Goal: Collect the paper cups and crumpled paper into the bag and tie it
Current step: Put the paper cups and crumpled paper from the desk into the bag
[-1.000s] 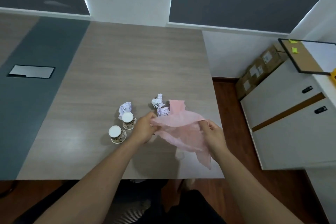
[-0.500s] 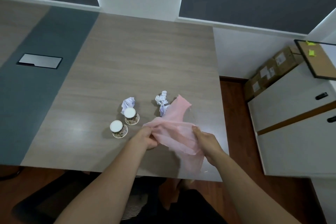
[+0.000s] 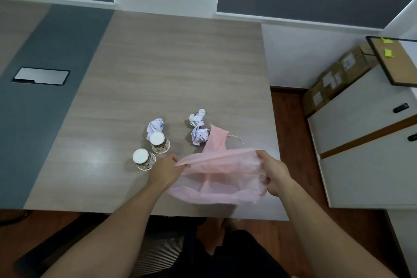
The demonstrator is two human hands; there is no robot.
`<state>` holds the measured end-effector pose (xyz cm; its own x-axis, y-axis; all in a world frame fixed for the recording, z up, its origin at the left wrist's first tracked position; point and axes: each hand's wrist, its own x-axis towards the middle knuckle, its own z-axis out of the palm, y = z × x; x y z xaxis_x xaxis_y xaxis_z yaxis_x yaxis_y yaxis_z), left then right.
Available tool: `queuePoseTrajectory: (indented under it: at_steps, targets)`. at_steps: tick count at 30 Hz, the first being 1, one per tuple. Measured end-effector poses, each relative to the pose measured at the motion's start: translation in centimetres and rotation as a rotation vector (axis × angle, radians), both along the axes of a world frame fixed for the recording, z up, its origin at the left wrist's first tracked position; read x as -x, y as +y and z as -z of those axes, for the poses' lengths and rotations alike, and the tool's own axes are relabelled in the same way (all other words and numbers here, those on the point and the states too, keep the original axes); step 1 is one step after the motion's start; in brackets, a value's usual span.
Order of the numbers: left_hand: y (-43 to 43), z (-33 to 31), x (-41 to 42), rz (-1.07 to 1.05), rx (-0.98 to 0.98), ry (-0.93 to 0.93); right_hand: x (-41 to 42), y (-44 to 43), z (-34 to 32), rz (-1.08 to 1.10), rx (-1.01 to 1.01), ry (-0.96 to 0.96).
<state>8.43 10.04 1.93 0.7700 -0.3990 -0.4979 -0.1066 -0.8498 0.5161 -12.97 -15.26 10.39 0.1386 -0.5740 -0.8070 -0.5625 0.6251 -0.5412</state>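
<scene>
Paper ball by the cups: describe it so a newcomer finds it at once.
On the wood-grain table, find the two upside-down paper cups, far cup, near cup. The paper ball sits just behind the far cup, touching or nearly so. The other two balls lie apart, rightward by the pink bag.

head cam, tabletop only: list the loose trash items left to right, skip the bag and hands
Front paper cup → crumpled paper behind the cups → rear paper cup → then the two paper balls beside the bag, far one and near one, which overlap left to right.
</scene>
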Motion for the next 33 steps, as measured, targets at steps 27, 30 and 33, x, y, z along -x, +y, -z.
queuePoseTrajectory:
  at_steps: [27,30,33]
  targets:
    - [9.0,-0.1,-5.1,-0.134,0.203,-0.161,-3.7,5.2,0.6,-0.205,-0.1,-0.057]
    - [7.5,-4.6,-4.1,-0.354,0.648,0.275,-4.0,5.5,0.7,-0.164,-0.08,-0.062]
    - [6.4,-6.6,-1.8,-0.242,0.747,0.662,-4.1,5.8,1.1,-0.148,-0.133,-0.144]
